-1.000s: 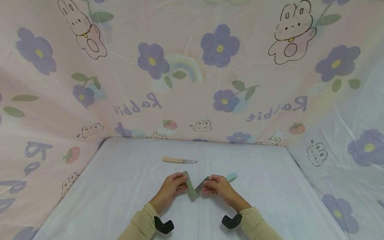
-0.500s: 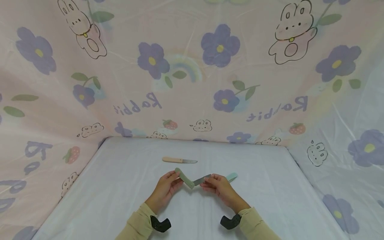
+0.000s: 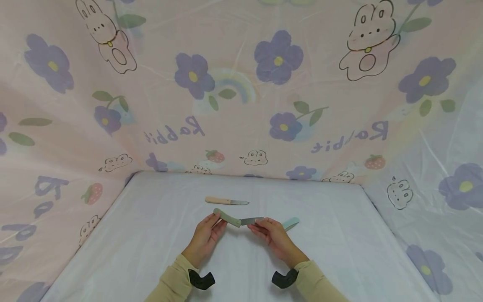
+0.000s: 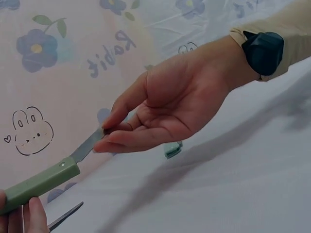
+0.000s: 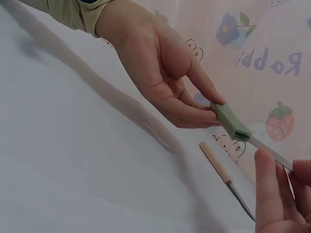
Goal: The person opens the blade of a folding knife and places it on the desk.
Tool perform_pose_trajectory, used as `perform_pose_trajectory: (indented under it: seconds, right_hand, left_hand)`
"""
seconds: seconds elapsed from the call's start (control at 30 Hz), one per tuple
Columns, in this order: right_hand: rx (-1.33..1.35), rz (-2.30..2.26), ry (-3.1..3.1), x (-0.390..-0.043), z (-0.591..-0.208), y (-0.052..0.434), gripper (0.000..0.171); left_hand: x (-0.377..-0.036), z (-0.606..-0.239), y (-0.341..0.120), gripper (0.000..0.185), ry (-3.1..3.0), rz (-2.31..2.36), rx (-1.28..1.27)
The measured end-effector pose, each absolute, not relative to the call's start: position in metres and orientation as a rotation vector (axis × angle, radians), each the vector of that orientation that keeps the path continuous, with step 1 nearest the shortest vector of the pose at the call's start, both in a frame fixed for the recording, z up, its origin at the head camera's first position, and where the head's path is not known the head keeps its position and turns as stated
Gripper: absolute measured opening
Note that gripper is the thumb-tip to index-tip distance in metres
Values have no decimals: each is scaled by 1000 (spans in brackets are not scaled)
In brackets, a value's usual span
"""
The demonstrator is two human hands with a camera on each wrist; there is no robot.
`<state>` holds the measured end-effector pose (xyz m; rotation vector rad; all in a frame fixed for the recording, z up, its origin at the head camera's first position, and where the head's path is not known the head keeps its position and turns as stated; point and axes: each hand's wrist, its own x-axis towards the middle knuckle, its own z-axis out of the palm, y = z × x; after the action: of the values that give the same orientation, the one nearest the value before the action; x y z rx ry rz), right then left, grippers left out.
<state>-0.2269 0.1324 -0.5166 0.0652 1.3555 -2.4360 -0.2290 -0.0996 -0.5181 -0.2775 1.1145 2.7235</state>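
Observation:
Between the two hands is a green-handled folding knife [image 3: 229,218], its blade [image 3: 249,221] swung out from the handle almost in line. The left hand [image 3: 203,238] grips the far end of the green handle. With thumb and fingers, the right hand [image 3: 274,237] pinches the blade near its tip. In the right wrist view, the handle [image 5: 232,122] shows its slot, with the left hand's [image 5: 165,73] thumb on top. The left wrist view shows the pivot pin on the handle [image 4: 41,187] and the right hand [image 4: 175,94] across from it.
A wooden-handled knife [image 3: 219,200] lies on the white-covered table [image 3: 162,218] beyond the hands. A mint-coloured folded knife [image 3: 291,223] lies behind the right hand. Printed fabric walls [image 3: 241,105] enclose the table, and each wrist wears a black device.
The angle between blade and green handle has widened from a V to nearly straight. The left hand has shifted left with the handle, and the pivot has risen between the hands.

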Motion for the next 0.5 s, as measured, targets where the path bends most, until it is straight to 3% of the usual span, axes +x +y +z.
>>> perform_pose_trajectory:
  seconds: [0.13, 0.5]
  right_hand:
    - [106, -2486, 1278, -227, -518, 127, 13]
    - [198, -2621, 996, -225, -522, 112, 3]
  left_hand:
    - [-229, -516, -100, 26, 1062, 2762, -342]
    - [-231, -518, -99, 38, 900, 2860, -447]
